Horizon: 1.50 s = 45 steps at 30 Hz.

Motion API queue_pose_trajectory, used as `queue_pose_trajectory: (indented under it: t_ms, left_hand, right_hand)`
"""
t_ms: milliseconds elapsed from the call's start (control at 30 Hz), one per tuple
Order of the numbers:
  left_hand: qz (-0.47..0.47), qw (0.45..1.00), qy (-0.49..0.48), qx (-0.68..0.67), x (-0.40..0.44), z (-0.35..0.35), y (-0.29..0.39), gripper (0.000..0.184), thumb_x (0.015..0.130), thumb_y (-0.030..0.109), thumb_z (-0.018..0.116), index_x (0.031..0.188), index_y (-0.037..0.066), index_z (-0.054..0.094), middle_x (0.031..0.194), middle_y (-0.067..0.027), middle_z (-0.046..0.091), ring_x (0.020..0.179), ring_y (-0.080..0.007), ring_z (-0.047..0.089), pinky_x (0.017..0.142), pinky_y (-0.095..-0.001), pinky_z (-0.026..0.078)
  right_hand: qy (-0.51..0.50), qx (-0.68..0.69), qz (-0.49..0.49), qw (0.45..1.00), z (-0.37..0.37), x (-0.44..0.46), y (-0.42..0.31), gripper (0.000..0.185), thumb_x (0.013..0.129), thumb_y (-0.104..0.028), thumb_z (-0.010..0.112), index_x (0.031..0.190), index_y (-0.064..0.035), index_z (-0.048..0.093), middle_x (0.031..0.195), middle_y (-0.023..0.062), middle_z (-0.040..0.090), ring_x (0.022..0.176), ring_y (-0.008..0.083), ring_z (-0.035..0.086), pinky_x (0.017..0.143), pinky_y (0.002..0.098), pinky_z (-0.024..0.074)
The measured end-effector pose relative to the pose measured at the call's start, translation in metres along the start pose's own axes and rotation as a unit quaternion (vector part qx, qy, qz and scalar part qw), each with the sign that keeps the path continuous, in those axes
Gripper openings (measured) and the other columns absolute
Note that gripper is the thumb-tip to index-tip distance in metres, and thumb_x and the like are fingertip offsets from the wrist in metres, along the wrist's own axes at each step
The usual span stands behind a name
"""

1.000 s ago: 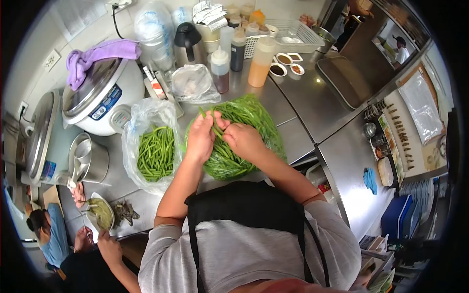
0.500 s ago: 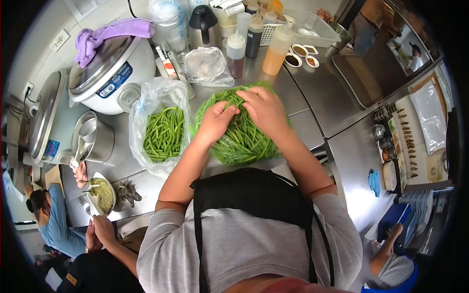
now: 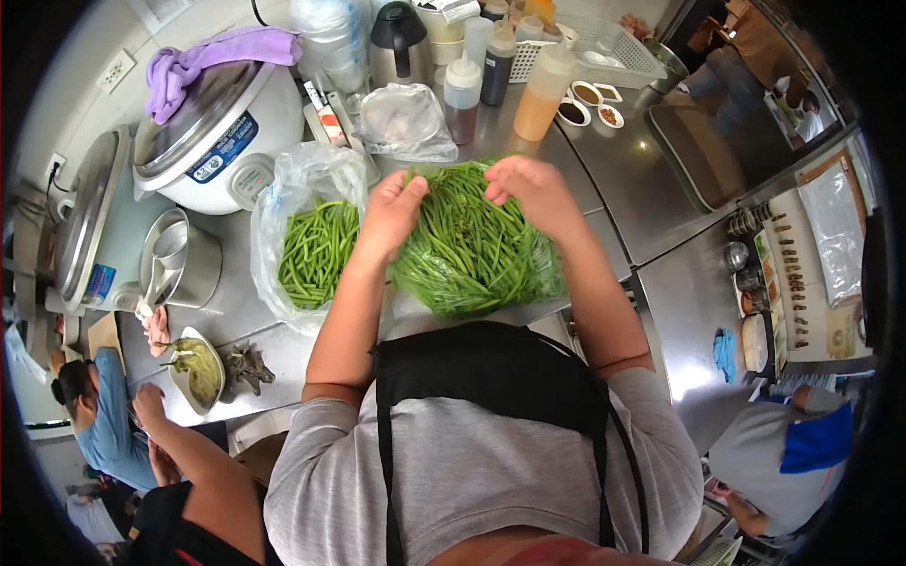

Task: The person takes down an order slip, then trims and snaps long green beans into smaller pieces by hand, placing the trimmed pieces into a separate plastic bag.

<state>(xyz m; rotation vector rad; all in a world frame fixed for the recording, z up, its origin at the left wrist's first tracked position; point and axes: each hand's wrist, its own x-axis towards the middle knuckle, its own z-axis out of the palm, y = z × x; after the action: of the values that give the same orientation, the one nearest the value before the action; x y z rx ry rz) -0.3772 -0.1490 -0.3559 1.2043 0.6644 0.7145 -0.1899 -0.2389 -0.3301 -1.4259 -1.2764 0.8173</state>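
A thin green-tinted plastic bag [image 3: 444, 294] full of long green beans [image 3: 467, 226] lies in front of me, its mouth spread wide. My left hand [image 3: 393, 213] is closed at the bag's left edge, thumb against fingers. At the upper right side of the bag, my right hand [image 3: 530, 193] has its fingers curled together by the rim; a bean or plastic between them is hard to make out. Left of my left forearm stands a clear plastic bag [image 3: 269, 212] holding more green beans [image 3: 321, 253].
Rice cookers [image 3: 222, 141], a metal pot [image 3: 203, 264] and a boat-shaped dish [image 3: 203, 363] stand left. Sauce bottles [image 3: 545, 90], a thermos [image 3: 401, 47] and small sauce cups [image 3: 574, 113] line the back. A co-worker's hand [image 3: 148, 404] is near the dish; another person [image 3: 779, 453] is at right.
My hands have moved apart, and the bag's mouth is wider, showing more beans. The co-worker's fork at left is out of sight. The person at right has shifted.
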Motion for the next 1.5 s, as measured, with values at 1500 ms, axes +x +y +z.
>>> queue_pose_trajectory:
  t_ms: [1500]
  left_hand:
    - [0.106,0.962,-0.061,0.242,-0.002,0.041,-0.006,0.012,0.083,0.012,0.051,0.084,0.002,0.058,0.071,0.0025,0.055,0.064,-0.0045,0.045,0.060,-0.0210,0.039]
  right_hand:
    - [-0.058,0.493,0.094,0.863,0.011,-0.014,-0.002,0.020,0.082,-0.017,0.044,0.065,-0.0072,0.043,0.052,0.0004,0.039,0.045,0.0098,0.034,0.044,0.0222,0.0301]
